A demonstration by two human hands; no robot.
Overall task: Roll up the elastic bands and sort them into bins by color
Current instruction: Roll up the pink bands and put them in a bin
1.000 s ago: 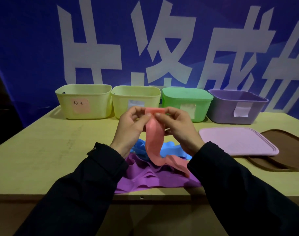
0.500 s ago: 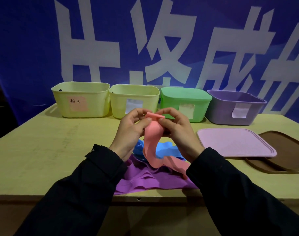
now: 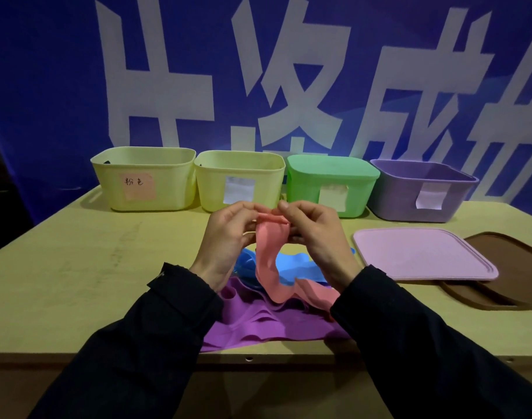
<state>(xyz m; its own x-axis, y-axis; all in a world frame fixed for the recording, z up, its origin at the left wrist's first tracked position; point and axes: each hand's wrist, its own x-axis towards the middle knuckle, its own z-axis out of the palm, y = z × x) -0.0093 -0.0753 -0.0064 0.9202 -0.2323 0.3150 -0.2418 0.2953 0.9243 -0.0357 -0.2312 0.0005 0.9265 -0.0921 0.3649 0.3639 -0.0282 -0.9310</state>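
Observation:
My left hand [image 3: 225, 237] and my right hand [image 3: 316, 234] both pinch the top end of a pink elastic band [image 3: 269, 258], held up above the table. A small roll sits between my fingertips; the rest hangs down and trails onto the pile. Under it lie a blue band [image 3: 292, 263] and a purple band [image 3: 258, 325] near the table's front edge. At the back stand a yellow bin with a pink label [image 3: 142, 179], a second yellow bin [image 3: 239, 182], a green bin with its lid on [image 3: 331, 186] and a purple bin [image 3: 422, 192].
A pink lid [image 3: 422, 255] lies flat to the right of my hands, overlapping a brown lid [image 3: 512, 270] at the table's right edge. A blue banner with white characters [image 3: 258, 71] hangs behind the bins. The wooden table [image 3: 77, 267] stretches to the left.
The roll at the pink band's top has grown a little between my fingers, and the hanging part has shortened. My hands have stayed in about the same place.

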